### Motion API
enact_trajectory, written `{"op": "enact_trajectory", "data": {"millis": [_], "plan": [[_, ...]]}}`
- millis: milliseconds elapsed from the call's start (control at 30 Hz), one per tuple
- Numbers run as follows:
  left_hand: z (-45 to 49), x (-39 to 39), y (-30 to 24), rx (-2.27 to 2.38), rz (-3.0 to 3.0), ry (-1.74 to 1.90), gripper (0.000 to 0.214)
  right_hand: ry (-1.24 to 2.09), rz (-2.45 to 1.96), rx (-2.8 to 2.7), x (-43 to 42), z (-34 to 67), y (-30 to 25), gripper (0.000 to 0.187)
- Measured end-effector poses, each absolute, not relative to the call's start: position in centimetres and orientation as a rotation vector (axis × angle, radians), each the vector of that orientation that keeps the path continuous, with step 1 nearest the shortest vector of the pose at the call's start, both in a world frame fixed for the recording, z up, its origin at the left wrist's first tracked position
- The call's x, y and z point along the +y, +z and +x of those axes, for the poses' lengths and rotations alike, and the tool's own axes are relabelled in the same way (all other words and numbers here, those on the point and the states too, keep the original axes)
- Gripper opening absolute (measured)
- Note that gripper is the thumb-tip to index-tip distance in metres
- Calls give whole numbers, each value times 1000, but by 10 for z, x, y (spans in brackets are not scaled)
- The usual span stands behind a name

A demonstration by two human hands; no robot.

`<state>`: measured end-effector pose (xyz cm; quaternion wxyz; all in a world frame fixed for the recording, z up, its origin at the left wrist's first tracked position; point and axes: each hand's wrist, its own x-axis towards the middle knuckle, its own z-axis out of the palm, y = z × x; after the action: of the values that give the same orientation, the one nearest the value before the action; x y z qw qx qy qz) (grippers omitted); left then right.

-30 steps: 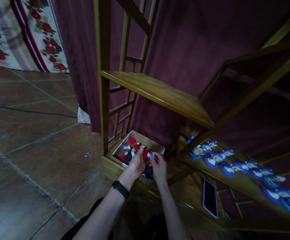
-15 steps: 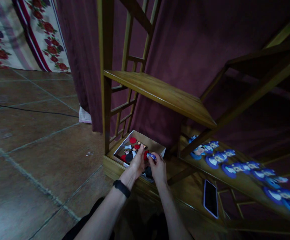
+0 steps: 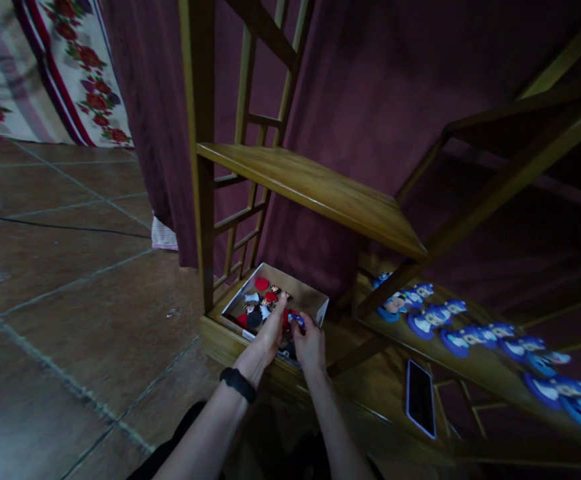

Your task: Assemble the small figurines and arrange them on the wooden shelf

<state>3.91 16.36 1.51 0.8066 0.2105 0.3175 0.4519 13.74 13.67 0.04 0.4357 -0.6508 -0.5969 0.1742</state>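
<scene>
A shallow cardboard box (image 3: 304, 291) of small figurines, red, black and white, sits on the bottom board of a wooden shelf unit. My left hand (image 3: 271, 330), with a black band at the wrist, reaches into the box with its fingers stretched over the figurines. My right hand (image 3: 309, 340) is beside it at the box's near right corner, its fingers pinched on a small blue figurine (image 3: 296, 320). A row of several blue figurines (image 3: 475, 330) lies along the slanted shelf board to the right.
A phone (image 3: 420, 397) lies flat on the lower board right of my hands. A bare wooden shelf (image 3: 320, 190) juts out above the box. A dark red curtain (image 3: 370, 100) hangs behind the unit. Brown tiled floor (image 3: 70, 300) spreads to the left, with a floral cloth (image 3: 45, 73) beyond.
Both hands have stayed at the box; my left fingers have stretched a little further in over the figurines. The view has shifted slightly.
</scene>
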Motion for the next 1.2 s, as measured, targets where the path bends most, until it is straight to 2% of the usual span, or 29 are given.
{"op": "enact_trajectory", "data": {"millis": [167, 367, 533, 700, 833, 1200], "plan": [[45, 168, 2, 767, 543, 936, 46, 610, -1564, -1312, 135, 140, -9, 23], [41, 159, 12, 709, 524, 929, 39, 585, -1534, -1353, 123, 144, 1, 22], [49, 129, 15, 711, 504, 1072, 18, 526, -1536, -1404, 95, 156, 14, 23], [61, 86, 12, 768, 509, 1179, 10, 528, -1490, -1382, 52, 163, 22, 22], [58, 47, 20, 724, 431, 1136, 18, 655, -1449, -1297, 15, 167, 25, 25], [43, -24, 16, 780, 604, 988, 22, 840, -1441, -1181, -45, 172, 5, 32]]}}
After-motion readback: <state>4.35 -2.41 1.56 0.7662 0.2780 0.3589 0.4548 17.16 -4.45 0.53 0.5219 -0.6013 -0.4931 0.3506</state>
